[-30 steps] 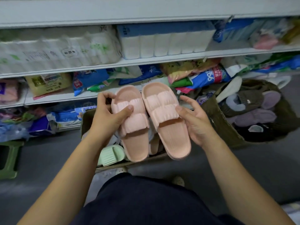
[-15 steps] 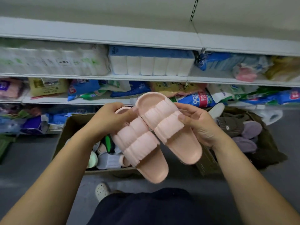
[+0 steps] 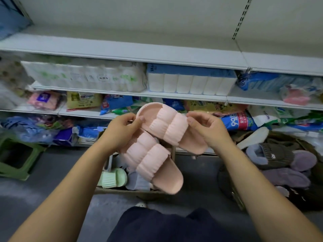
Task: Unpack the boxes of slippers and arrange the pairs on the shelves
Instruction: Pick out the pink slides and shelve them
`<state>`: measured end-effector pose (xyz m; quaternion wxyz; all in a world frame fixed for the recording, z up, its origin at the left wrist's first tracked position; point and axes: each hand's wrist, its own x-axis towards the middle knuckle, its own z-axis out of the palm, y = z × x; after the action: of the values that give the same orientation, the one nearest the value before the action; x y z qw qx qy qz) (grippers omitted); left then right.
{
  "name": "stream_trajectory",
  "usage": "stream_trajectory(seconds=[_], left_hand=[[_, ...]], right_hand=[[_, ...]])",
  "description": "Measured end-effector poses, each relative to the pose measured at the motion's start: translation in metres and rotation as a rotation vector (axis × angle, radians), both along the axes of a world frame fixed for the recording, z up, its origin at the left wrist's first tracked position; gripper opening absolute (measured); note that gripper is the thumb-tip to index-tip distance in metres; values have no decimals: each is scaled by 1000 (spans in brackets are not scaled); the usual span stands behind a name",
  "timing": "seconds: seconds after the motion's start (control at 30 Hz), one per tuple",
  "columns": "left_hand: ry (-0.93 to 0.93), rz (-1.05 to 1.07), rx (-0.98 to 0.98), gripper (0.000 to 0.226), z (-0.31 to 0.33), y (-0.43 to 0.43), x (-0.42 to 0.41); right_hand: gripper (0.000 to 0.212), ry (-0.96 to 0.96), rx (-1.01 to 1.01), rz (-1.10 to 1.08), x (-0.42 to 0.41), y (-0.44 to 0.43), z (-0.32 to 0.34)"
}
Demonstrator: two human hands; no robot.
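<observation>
Both hands grasp 1 pair of pale pink ribbed foam slippers (image 3: pixel 150 159), held in the air above the open cardboard box (image 3: pixel 139 195) on the near floor. The left hand (image 3: pixel 122 131) pinches a heel rim and the right hand (image 3: pixel 209 133) curls round a strap. A mint green slipper (image 3: pixel 113 178) lies in the box and grey and purple plush slippers (image 3: pixel 283 163) are heaped at right. The white metal shelves (image 3: pixel 122 51) show no slippers I can make out — most of the job seems left.

Middle shelf (image 3: pixel 174 94): a clear-wrapped roll pack (image 3: pixel 83 77) beside a blue-topped roll pack (image 3: pixel 190 81).
Lower shelf (image 3: pixel 83 113): coloured packets (image 3: pixel 115 103) in a jumble.
Floor (image 3: pixel 52 172): green stool (image 3: pixel 19 159) at left, cardboard box (image 3: pixel 139 193) of slippers in the middle, second box (image 3: pixel 232 193) at right.
</observation>
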<state>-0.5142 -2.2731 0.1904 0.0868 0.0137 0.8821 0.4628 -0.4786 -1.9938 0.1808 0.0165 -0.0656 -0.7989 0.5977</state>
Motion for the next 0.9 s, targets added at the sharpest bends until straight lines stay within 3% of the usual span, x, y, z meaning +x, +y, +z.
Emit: stream_trajectory(seconds=[0.13,0.23,0.3,0.37,0.43,0.5,0.57,0.7,0.9], left_hand=[[103,320,177,44,-3,-22,-27],[227,457,229,44,7,-29,-46],[267,521,389,40,16,-26,-54],[282,534,566,36,26,-19,-58],[293,499,651,35,33,-9,-58],[286,427,745,29,46,-2,-55],[251,356,869,23,57,1,-56],[196,289,967,20,84,-5,-72],[151,171,1089,16,136,-5,-92]], right_hand=[[23,164,2,-296,1,-41,5],[49,-112,-55,-280,15,-89,21],[60,-369,-108,-162,17,-119,32],[70,-480,-295,-70,11,-144,40],[75,-366,-544,-81,-1,-164,48],[67,-142,-771,-176,-16,-178,58],[61,29,-891,-256,-28,-184,74],[60,179,-882,-294,-46,-176,103],[75,311,-767,-306,-79,-148,154]])
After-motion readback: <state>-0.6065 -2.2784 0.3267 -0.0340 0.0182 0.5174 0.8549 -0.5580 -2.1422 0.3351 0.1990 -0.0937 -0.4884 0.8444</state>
